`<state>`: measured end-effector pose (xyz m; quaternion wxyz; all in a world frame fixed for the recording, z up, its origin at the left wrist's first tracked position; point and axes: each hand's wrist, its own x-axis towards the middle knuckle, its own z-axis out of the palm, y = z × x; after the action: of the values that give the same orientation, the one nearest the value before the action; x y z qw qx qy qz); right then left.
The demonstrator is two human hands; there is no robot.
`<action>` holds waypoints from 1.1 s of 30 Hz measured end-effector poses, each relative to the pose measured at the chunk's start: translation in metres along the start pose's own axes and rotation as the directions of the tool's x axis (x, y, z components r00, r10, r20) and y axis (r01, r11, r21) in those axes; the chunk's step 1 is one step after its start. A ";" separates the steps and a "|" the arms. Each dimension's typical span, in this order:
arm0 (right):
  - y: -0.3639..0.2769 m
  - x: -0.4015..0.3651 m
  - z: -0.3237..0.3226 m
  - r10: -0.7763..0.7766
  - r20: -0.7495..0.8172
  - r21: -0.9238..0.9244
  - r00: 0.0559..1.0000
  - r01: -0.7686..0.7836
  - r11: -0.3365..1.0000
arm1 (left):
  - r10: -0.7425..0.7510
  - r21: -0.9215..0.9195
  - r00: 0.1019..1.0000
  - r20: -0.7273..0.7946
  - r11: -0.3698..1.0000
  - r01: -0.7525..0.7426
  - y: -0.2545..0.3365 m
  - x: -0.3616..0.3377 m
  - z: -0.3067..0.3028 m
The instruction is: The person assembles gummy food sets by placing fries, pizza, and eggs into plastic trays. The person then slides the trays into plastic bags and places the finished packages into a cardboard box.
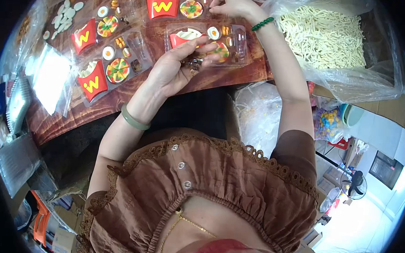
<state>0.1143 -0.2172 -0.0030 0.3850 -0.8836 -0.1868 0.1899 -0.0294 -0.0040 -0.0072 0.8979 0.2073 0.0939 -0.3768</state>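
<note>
My left hand (178, 64), palm up and fingers curled, cradles several small shiny dark brown pieces (195, 63). Below its fingertips lies a clear plastic tray (241, 60) with a red fries box (173, 40), a fried egg piece (213, 33) and a round pizza piece (221, 52), partly covered by the hand. Farther back, my right hand (232, 5) has its fingertips pinched at the right side of another tray, beside a pizza piece (191, 9) and a red fries box (162, 6). What the pinch holds, if anything, is too small to make out.
Two more filled trays, with red fries boxes (92, 82) (83, 37), lie to the left. Loose pale oval pieces (65, 17) are at the back left. A plastic-lined box of cream-coloured fries pieces (324, 37) stands at the right. The table's front edge (85, 125) runs below the trays.
</note>
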 end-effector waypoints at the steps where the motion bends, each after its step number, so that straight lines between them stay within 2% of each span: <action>1: 0.005 0.000 0.002 0.001 -0.013 -0.003 1.000 -0.001 1.000 | -0.007 -0.011 1.000 0.013 1.000 0.007 0.002 -0.001 -0.001; 6: 0.016 -0.016 0.003 -0.007 -0.086 -0.018 0.996 0.005 1.000 | -0.017 -0.061 1.000 0.015 0.998 0.018 0.009 -0.004 -0.003; 9: 0.002 -0.023 0.000 -0.006 -0.128 -0.009 0.992 0.005 1.000 | -0.055 -0.190 0.995 -0.078 0.981 0.039 0.016 -0.006 0.003; 10: -0.002 -0.026 0.002 -0.115 -0.179 -0.147 0.977 0.089 0.985 | -0.049 -0.203 0.992 -0.114 0.979 0.025 0.021 -0.007 0.005; 11: 0.002 -0.025 0.007 -0.160 -0.236 -0.194 0.958 0.115 0.974 | -0.016 -0.187 0.999 -0.039 0.982 0.008 0.027 -0.006 -0.001; 12: -0.005 -0.026 0.013 -0.104 -0.288 -0.085 0.952 0.082 0.993 | -0.010 -0.208 0.999 -0.041 0.978 0.001 0.038 -0.008 0.004; 13: -0.001 -0.024 0.016 -0.189 -0.311 -0.280 0.932 0.100 0.955 | -0.008 -0.233 0.999 -0.043 0.973 -0.002 0.046 -0.011 0.012; 14: 0.002 -0.022 0.021 -0.249 -0.324 -0.318 0.913 0.142 0.937 | 0.022 -0.229 0.996 -0.086 0.973 -0.041 0.054 -0.010 0.016; 16: 0.009 -0.021 0.021 -0.476 -0.304 -0.460 0.825 0.311 0.832 | 0.065 -0.164 0.997 -0.051 0.984 -0.072 0.078 -0.006 0.016; 17: 0.006 -0.022 0.020 -0.492 -0.281 -0.492 0.824 0.317 0.811 | 0.131 -0.064 0.989 -0.074 0.989 -0.136 0.091 0.002 0.013; 19: -0.002 -0.027 0.020 -0.426 -0.319 -0.421 0.847 0.275 0.864 | 0.193 -0.004 0.975 0.108 0.981 -0.194 0.131 0.018 -0.007; 20: -0.004 -0.028 0.020 -0.404 -0.319 -0.385 0.857 0.272 0.882 | 0.256 0.109 0.966 0.034 0.960 -0.258 0.152 0.031 -0.011; 21: 0.001 -0.026 0.019 -0.463 -0.290 -0.441 0.838 0.312 0.841 | 0.353 0.282 0.932 -0.077 0.905 -0.320 0.173 0.047 -0.015; 22: 0.009 -0.024 0.018 -0.516 -0.259 -0.498 0.816 0.345 0.795 | 0.461 0.452 0.873 -0.157 0.820 -0.351 0.188 0.061 -0.016; 24: 0.012 -0.022 0.015 -0.510 -0.226 -0.467 0.830 0.367 0.804 | 0.638 0.650 0.748 -0.183 0.649 -0.395 0.208 0.078 -0.015; 25: 0.008 -0.022 0.013 -0.517 -0.228 -0.436 0.825 0.388 0.812 | 0.757 0.866 0.649 -0.078 0.374 -0.331 0.226 0.094 -0.032; 26: 0.004 -0.021 0.011 -0.494 -0.271 -0.403 0.826 0.369 0.838 | 0.830 0.976 0.553 0.071 0.058 -0.212 0.243 0.112 -0.059; 27: 0.001 -0.019 0.002 -0.470 -0.318 -0.351 0.823 0.358 0.865 | 0.811 0.963 0.520 0.268 -0.249 -0.106 0.259 0.121 -0.078; 28: -0.003 -0.017 -0.010 -0.442 -0.362 -0.294 0.821 0.349 0.890 | 0.776 0.920 0.567 0.275 -0.383 0.078 0.258 0.117 -0.062; 29: -0.009 -0.011 -0.028 -0.492 -0.451 -0.314 0.745 0.384 0.869 | 0.742 0.824 0.613 0.270 -0.508 0.251 0.252 0.105 -0.042; 30: -0.014 -0.005 -0.046 -0.423 -0.529 -0.263 0.736 0.332 0.906 | 0.705 0.729 0.579 0.410 -0.634 0.256 0.248 0.102 -0.030; 31: -0.012 0.003 -0.064 -0.350 -0.600 -0.205 0.719 0.285 0.936 | 0.700 0.726 0.579 0.418 -0.641 0.250 0.248 0.108 -0.022; 32: 0.004 0.021 -0.085 -0.223 -0.613 -0.057 0.758 0.239 0.969 | 0.637 0.685 0.546 0.545 -0.713 0.149 0.250 0.115 -0.015; 33: 0.017 0.042 -0.103 -0.222 -0.618 -0.057 0.754 0.239 0.969 | 0.565 0.627 0.495 0.660 -0.777 0.052 0.251 0.122 -0.006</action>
<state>0.2033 -0.2708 0.0415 0.4568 -0.8617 -0.1548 -0.1575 0.2356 0.0791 0.0236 0.2354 0.9076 -0.2106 0.2767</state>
